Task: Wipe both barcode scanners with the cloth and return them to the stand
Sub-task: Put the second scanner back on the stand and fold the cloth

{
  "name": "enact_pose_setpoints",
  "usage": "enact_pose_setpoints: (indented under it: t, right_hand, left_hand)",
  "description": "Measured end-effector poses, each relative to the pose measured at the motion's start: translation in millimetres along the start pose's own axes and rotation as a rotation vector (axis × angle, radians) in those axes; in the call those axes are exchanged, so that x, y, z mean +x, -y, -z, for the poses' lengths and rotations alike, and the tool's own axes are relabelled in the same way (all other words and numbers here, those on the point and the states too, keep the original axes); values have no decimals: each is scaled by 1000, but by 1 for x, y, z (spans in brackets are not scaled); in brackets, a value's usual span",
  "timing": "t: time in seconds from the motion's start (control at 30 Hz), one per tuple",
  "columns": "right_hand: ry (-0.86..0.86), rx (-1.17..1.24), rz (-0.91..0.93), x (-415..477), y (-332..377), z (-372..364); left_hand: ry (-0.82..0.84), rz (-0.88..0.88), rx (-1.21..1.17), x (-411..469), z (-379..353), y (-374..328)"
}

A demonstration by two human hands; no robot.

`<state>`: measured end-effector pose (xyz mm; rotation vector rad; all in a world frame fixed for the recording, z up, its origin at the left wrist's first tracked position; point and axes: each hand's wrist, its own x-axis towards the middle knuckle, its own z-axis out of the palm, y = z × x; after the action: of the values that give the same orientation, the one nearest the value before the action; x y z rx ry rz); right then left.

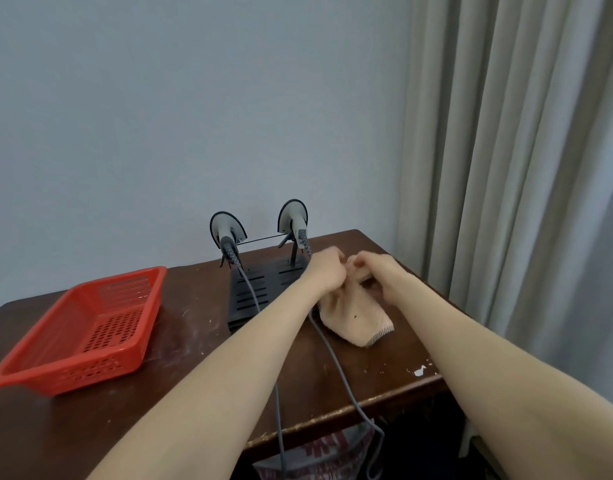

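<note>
Two grey barcode scanners hang on a black stand (pixel 260 289) at the back of the brown table: the left scanner (pixel 227 232) and the right scanner (pixel 293 218). Their grey cables run toward the table's front edge. A peach cloth (pixel 358 317) lies crumpled to the right of the stand. My left hand (pixel 327 268) and my right hand (pixel 376 271) both grip the cloth's far end with curled fingers, close together, just in front of the right scanner.
A red perforated plastic basket (pixel 80 336) sits on the left of the table (pixel 194 341). A wall stands behind and a beige curtain (pixel 505 150) hangs at the right. The cables (pixel 336 362) drop over the front edge, above a printed bag below.
</note>
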<state>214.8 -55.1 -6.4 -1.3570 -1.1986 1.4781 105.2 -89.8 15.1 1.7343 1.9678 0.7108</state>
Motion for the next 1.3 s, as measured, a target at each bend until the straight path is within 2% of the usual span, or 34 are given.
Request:
enact_pose_setpoints:
  t: [0.1, 0.17, 0.4, 0.57, 0.7, 0.83, 1.03, 1.13, 1.23, 1.3]
  right_hand:
    - [-4, 239, 40, -1, 23, 0]
    - [16, 301, 76, -1, 38, -1]
    - [214, 381, 230, -3, 72, -8]
    - [153, 349, 253, 0, 78, -12]
    - [140, 275, 218, -2, 76, -17]
    - [96, 318, 198, 1, 73, -27]
    - [-81, -82, 286, 8, 68, -39]
    - [48, -128, 205, -1, 70, -42]
    - [330, -222, 74, -1, 69, -39]
    - [491, -309, 55, -4, 65, -42]
  left_hand:
    - [-165, -52, -262, 6, 21, -6]
    - [-161, -62, -382, 10, 34, -8]
    - [109, 20, -494, 14, 64, 3]
    - [277, 52, -586, 6, 85, 24]
    - [137, 106, -809, 2, 104, 36]
    - [-26, 130, -945, 1, 113, 47]
    - [-257, 123, -903, -2, 120, 60]
    - [-304, 165, -970, -4, 127, 71]
    - [-362, 253, -1002, -6, 135, 80]
    - [-387, 304, -1001, -9, 142, 86]
